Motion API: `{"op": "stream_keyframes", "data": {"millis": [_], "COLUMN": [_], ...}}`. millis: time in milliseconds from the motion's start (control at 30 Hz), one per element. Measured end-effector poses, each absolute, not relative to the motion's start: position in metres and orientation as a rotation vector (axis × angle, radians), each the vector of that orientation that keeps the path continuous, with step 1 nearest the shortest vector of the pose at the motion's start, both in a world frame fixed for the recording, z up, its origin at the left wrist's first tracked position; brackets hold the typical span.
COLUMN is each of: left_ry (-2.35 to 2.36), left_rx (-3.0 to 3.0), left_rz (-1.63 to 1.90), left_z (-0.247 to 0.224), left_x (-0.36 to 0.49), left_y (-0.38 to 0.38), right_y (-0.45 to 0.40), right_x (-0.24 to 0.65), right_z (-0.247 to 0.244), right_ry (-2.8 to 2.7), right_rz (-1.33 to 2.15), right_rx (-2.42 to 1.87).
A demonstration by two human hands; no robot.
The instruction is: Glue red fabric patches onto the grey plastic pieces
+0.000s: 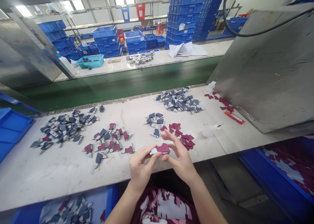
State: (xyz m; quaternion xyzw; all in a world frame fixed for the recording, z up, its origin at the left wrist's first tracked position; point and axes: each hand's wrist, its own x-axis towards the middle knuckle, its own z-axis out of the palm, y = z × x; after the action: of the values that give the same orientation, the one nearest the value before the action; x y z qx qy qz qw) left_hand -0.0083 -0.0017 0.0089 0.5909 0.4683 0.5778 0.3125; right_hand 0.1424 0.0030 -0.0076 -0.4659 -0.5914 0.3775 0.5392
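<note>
My left hand (142, 165) pinches a small part with a maroon face and a grey-white end (163, 148) above the table's front edge. Beside it, my right hand (178, 157) has its fingers spread at the part's right end, with thumb and fingers apart. Flat maroon pieces (187, 141) lie just behind my right hand. Several navy and white parts (155, 121) form a small group behind both hands. To the left is a cluster of maroon-faced and navy parts (114, 146).
Piles of navy parts lie at the left (71, 124) and back (179, 101). A clear bottle (209, 131) and a red-orange packet (234, 117) are at the right, near a metal housing (270, 66). Blue bins (289, 184) stand below the table (61, 181).
</note>
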Motion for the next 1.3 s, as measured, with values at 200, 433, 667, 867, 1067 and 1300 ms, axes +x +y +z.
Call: {"op": "stream_keyframes", "data": {"millis": [200, 433, 667, 867, 1067, 1300], "left_ry": [1.185, 1.134, 1.141, 1.183, 1.223, 1.238], "left_rx": [1.370, 1.213, 1.047, 1.136, 1.199, 1.154], "left_rz": [1.468, 1.408, 1.384, 1.411, 1.415, 1.305], "left_z": [0.013, 0.015, 0.009, 0.014, 0.008, 0.004], "left_x": [-0.008, -0.008, -0.004, -0.008, -0.007, -0.005], "left_y": [-0.004, -0.008, -0.009, -0.006, -0.005, -0.006], "right_y": [0.009, 0.010, 0.010, 0.004, -0.005, -0.011], "right_x": [0.155, 0.153, 0.150, 0.151, 0.153, 0.142], "right_z": [0.000, 0.005, -0.002, -0.017, -0.021, -0.026], "right_ry": [-1.737, -1.836, -1.890, -1.656, -1.494, -1.230], "right_rz": [0.256, 0.114, 0.029, 0.306, 0.941, 1.187], "right_rx": [-0.900, -0.843, -0.872, -1.054, -1.135, -1.056]}}
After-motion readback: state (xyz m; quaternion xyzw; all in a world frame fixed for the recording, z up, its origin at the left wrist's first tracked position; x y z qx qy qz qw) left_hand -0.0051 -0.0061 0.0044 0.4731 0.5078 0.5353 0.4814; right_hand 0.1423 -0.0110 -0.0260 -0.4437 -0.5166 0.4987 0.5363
